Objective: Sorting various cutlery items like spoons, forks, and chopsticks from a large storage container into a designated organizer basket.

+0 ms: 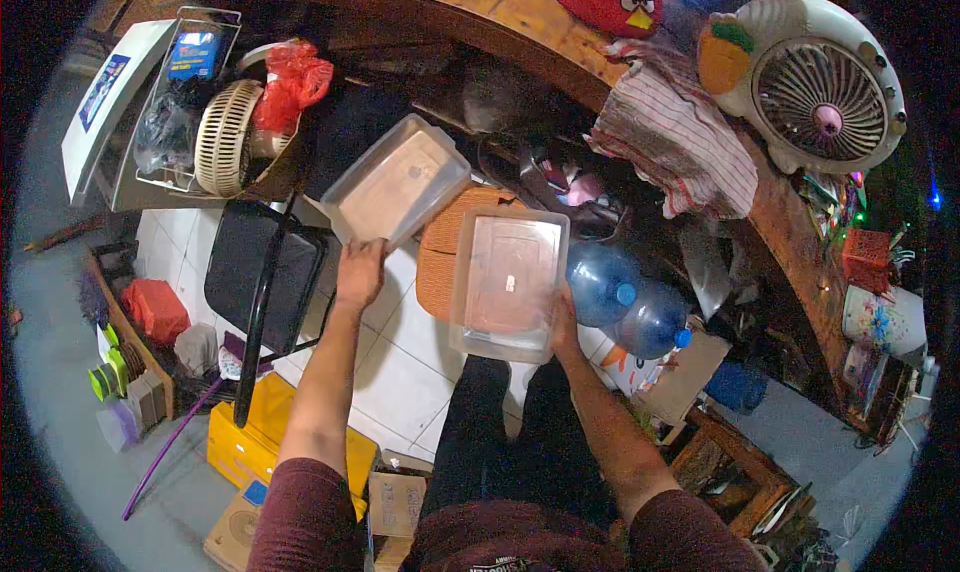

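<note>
My left hand (361,273) grips the near corner of a translucent plastic container (405,174), which is tilted with its hollow side towards me. My right hand (564,323) holds a second translucent rectangular plastic container (511,287) by its right side. This one is in front of my legs, and a small white mark shows on its bottom. The two containers are apart, side by side. Behind them stands an orange woven-pattern stool (435,279), partly hidden by the right container.
Two blue water jugs (600,283) stand to the right. A black chair (259,272) and yellow box (251,437) are on the left. A wooden table (465,17) curves across the top, carrying a striped cloth (667,137) and a white fan (817,99). White floor tiles (401,381) show below.
</note>
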